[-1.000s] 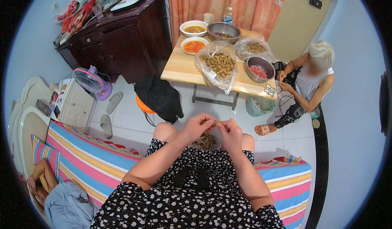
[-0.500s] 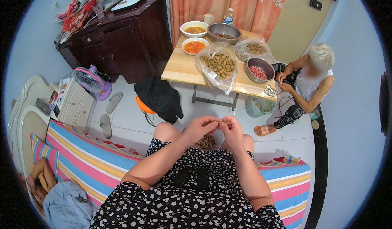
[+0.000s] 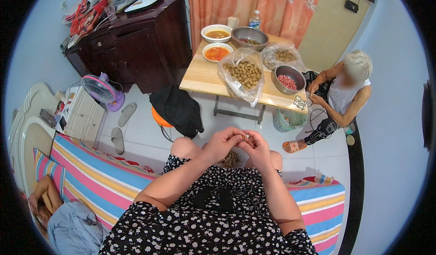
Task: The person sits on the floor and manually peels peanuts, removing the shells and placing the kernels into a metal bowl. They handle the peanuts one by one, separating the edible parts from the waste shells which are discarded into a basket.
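Observation:
Over my lap, my left hand (image 3: 222,144) and my right hand (image 3: 257,149) meet, fingertips pinched together. A small pale piece, seemingly a peanut (image 3: 245,138), shows between them, mostly hidden by the fingers. Beneath the hands, a container of peanut shells (image 3: 230,158) sits between my knees, partly covered. On the wooden table (image 3: 200,75) ahead lies an open clear plastic bag of unshelled peanuts (image 3: 245,74). Right of it stands a metal bowl (image 3: 297,74) with reddish shelled peanuts (image 3: 286,82). A second bag of peanuts (image 3: 284,55) lies behind that bowl.
Two white bowls (image 3: 215,27) of food and a larger metal bowl (image 3: 250,30) stand at the table's back. A person (image 3: 340,87) sits to its right, near a bin (image 3: 286,123). A stool with black cloth (image 3: 177,109) stands left. Another person (image 3: 47,196) lies on the striped bed (image 3: 104,168).
My fingers have shifted slightly and closed in around the small piece; it shows paler now than the tan bit before. My arms stay nearly in place.

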{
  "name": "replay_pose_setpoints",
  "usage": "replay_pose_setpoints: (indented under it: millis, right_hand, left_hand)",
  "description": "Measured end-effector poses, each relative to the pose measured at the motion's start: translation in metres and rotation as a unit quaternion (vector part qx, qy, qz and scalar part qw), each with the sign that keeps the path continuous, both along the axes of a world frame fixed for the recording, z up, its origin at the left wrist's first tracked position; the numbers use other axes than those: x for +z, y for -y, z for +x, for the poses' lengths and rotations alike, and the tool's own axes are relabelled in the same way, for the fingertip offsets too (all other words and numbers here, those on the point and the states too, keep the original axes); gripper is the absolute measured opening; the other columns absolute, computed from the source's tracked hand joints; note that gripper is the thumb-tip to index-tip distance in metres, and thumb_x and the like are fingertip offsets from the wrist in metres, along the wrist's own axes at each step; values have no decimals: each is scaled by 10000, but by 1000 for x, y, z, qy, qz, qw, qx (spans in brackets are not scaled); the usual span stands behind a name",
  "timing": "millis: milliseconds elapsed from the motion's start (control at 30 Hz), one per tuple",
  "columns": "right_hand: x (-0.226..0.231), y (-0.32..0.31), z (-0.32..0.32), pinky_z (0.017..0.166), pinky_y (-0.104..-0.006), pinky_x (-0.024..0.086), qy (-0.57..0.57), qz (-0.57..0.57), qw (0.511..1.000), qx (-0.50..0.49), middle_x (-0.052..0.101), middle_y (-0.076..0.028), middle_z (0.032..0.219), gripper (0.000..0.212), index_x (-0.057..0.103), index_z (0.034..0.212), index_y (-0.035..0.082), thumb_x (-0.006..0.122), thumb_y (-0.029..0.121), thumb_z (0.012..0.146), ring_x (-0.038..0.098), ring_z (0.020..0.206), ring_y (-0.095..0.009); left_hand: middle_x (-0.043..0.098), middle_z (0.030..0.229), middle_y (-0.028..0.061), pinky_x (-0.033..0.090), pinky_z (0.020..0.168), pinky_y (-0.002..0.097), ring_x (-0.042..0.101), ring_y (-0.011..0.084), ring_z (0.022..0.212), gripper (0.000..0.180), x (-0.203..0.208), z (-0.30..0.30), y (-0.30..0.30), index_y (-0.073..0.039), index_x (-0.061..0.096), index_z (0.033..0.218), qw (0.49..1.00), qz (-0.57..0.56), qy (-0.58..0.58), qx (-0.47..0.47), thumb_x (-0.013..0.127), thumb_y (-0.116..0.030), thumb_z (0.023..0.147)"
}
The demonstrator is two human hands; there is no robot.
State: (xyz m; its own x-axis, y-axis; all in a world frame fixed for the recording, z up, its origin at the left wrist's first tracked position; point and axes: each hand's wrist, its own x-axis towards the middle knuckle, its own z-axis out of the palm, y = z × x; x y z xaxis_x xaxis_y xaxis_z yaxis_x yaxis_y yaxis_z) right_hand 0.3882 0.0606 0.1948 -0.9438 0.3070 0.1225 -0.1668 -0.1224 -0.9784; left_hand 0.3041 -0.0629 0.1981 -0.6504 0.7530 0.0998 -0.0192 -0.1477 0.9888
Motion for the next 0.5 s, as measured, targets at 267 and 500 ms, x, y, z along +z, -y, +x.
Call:
replay_pose_setpoints:
  millis: [267,500]
  right_hand:
    - [4,2,-4,608,-170,416,20,-1,999,-31,551,15,781,236,546,1050,-5,586,45,823,491,683,-41]
    - [-14,-3,-5,707,-189,444,20,151,987,-56,600,-36,890,230,544,1077,-27,479,90,890,544,796,-71]
  left_hand:
    - [592,953,66,481,762,242,562,104,864,181,-7,3,-4,9,559,1007,997,3,74,1,444,-87,906]
    - [566,1027,97,479,821,271,572,152,920,226,-15,3,-5,25,508,1076,986,25,162,1,402,-104,923]
